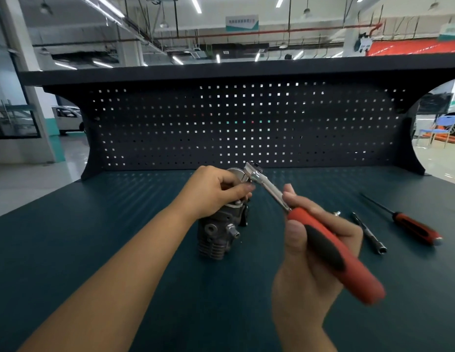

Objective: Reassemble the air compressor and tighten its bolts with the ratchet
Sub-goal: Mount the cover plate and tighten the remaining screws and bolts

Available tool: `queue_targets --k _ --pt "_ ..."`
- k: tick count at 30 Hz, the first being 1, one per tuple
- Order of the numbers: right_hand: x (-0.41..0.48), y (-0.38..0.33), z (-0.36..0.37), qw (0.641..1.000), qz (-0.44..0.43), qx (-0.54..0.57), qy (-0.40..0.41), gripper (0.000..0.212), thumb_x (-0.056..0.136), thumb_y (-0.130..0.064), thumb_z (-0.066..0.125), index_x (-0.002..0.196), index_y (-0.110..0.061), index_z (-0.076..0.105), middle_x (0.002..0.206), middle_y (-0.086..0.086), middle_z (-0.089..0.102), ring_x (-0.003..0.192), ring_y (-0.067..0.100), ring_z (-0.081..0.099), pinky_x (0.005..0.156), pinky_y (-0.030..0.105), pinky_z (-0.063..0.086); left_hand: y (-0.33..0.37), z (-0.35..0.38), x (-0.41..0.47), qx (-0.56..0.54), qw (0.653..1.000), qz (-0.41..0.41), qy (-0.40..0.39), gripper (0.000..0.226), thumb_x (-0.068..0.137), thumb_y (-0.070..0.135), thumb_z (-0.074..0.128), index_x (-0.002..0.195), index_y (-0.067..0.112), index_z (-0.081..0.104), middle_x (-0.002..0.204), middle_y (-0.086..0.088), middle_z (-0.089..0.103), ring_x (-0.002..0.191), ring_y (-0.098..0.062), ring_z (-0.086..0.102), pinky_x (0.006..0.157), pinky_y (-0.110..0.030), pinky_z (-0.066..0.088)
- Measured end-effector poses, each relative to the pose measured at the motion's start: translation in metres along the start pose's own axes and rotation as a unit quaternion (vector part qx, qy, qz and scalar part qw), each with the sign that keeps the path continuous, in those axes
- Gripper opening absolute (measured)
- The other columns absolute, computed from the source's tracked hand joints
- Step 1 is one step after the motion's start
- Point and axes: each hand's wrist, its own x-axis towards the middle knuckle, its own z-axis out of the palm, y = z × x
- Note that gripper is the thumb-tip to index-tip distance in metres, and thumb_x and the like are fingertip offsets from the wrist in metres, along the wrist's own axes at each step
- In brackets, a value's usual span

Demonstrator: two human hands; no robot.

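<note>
Nearest, the right hand (315, 240) is wrapped round the red and black handle of the ratchet (330, 252). Its fingers are curled and pressed together behind the grip, and the thumb lies along the near side. The ratchet's steel shank slants up and to the far left, ending in a head that sits over the top of the air compressor (218, 232).

The compressor stands upright at the middle of the dark green bench top (94, 250), its finned grey body and a small side port facing the camera. The left hand (216, 191) comes in from the near left and grips the compressor's upper part with curled fingers. This hand hides most of the top, so the bolt under the ratchet head cannot be made out.

To the right, well apart from the compressor, a slim steel socket bar (371, 235) lies on the bench. Farther right lies a screwdriver (411, 227) with a red and black handle.

Behind everything, a dark pegboard (246, 123) closes the far edge of the bench under a shelf (221, 69). Past its right side stands a blue chair (442, 125), and past its left a white vehicle (68, 118).
</note>
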Motion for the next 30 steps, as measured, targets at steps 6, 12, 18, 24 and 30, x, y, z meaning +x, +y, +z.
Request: queue_targets --k 6,12,18,24,30 --pt "0.069 0.031 -0.023 0.959 0.262 0.087 0.066 0.014 0.095 -0.036 0.056 0.094 -0.021 0.055 0.093 0.009 0.074 0.101 0.03 0.069 0.079 0.034 0.057 -0.002 0.001 0.001 -0.03 1.0 -0.003 -0.004 0.04 0.088 0.028 0.063 0.073 -0.009 0.068 0.077 0.004 0.075 0.074 0.007 0.067 0.068 -0.019 0.054" --pt "0.084 0.084 -0.017 0.797 0.515 0.254 0.19 0.039 0.104 -0.024 0.036 0.132 0.004 0.037 0.1 0.025 0.062 0.082 0.036 0.068 0.081 0.046 0.054 -0.005 0.001 0.003 -0.016 1.0 0.006 -0.001 0.033 0.087 0.03 0.064 0.075 0.001 0.074 0.077 0.014 0.074 0.076 0.002 0.068 0.073 -0.023 0.054" --pt "0.054 0.036 -0.016 0.94 0.272 0.184 0.092 0.039 0.099 -0.034 0.044 0.129 -0.014 0.03 0.091 0.013 0.073 0.099 0.035 0.069 0.082 0.039 0.057 -0.009 -0.002 0.002 -0.018 1.0 0.001 0.008 0.02 0.086 0.032 0.065 0.072 0.021 0.074 0.077 0.019 0.072 0.074 0.004 0.068 0.067 -0.009 0.048" --pt "0.011 0.005 -0.001 0.997 -0.022 -0.008 -0.074 0.023 0.089 -0.032 0.066 0.112 -0.033 0.061 0.107 0.004 0.07 0.101 0.028 0.067 0.093 0.05 0.051 -0.004 0.002 -0.001 -0.015 1.0 0.015 0.022 0.016 0.082 0.027 0.069 0.068 0.034 0.071 0.058 0.027 0.065 0.058 0.014 0.059 0.055 -0.001 0.037" --pt "0.038 0.024 -0.012 0.985 0.143 0.077 0.055 0.03 0.088 -0.036 0.067 0.102 -0.018 0.048 0.095 0.015 0.072 0.096 0.033 0.069 0.082 0.04 0.056 -0.001 0.002 -0.001 -0.014 1.0 0.007 0.01 0.026 0.087 0.028 0.065 0.075 0.008 0.076 0.074 0.019 0.072 0.072 0.004 0.067 0.068 -0.015 0.052"
